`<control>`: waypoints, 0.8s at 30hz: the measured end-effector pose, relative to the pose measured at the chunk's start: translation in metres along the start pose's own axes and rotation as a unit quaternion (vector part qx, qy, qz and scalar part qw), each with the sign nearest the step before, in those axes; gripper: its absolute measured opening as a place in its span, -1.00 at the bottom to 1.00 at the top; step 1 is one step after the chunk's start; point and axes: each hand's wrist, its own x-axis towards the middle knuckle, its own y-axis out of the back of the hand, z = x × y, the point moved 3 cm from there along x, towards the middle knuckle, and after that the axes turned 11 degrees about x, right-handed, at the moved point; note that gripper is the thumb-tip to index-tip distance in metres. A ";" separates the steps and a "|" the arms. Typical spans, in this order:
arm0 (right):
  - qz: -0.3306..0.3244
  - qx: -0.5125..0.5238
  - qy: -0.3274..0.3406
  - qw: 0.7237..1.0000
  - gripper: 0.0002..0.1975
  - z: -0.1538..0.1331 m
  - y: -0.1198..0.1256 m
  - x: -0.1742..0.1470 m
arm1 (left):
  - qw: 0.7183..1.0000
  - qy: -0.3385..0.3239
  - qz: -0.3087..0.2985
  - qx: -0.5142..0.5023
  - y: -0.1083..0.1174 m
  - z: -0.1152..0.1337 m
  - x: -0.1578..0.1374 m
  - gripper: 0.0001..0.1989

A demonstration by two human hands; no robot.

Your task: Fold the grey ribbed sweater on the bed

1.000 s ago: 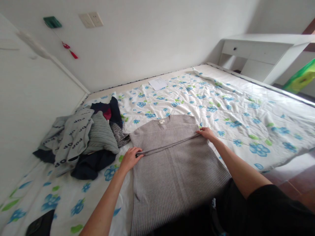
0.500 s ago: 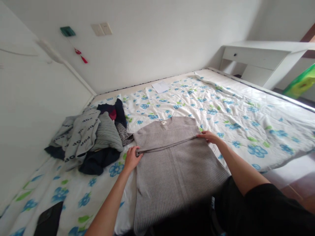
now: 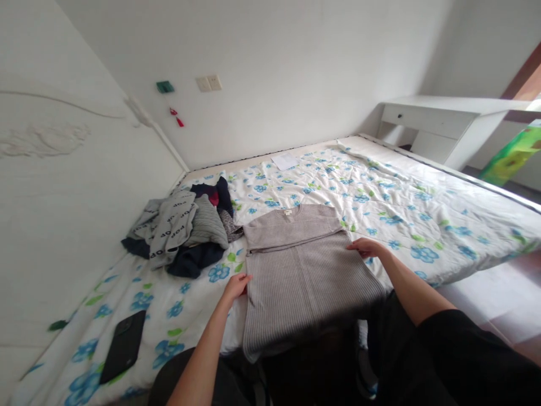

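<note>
While both of my hands rest at the sides of the grey knitted sweater (image 3: pixel 304 265), I see it lying flat on the bed (image 3: pixel 422 225), spread over the flowered quilt close to the near edge, neck end pointing away from me. Its upper part is folded across the chest, so a straight fold line runs from side to side. My left hand (image 3: pixel 237 285) lies on the sweater's left edge, fingers flat and touching the knit; they are laid out rather than curled, and I cannot tell whether any cloth is pinched under them. My right hand (image 3: pixel 367 247) sits on the right edge, just below the fold line, palm down, fingers loosely spread on the fabric and not clenched around anything that I can make out.

To the left of the sweater, just beside its far corner, a pile of clothes (image 3: pixel 186 231) is heaped near the headboard (grey pieces with lettering over dark blue ones, a bit of red showing). A black phone (image 3: pixel 123 345) lies face down on the quilt nearer to me, well apart from my left hand. Farther off, by the wall, a white sheet of paper (image 3: pixel 284 161) rests on the bed, and a white desk (image 3: pixel 448 121) stands beyond the bed's far right corner.
</note>
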 end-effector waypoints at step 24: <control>-0.048 -0.163 -0.023 0.985 -0.59 0.042 0.017 -0.100 | 0.979 0.089 -0.177 -0.048 -0.001 -0.030 -0.114 -0.41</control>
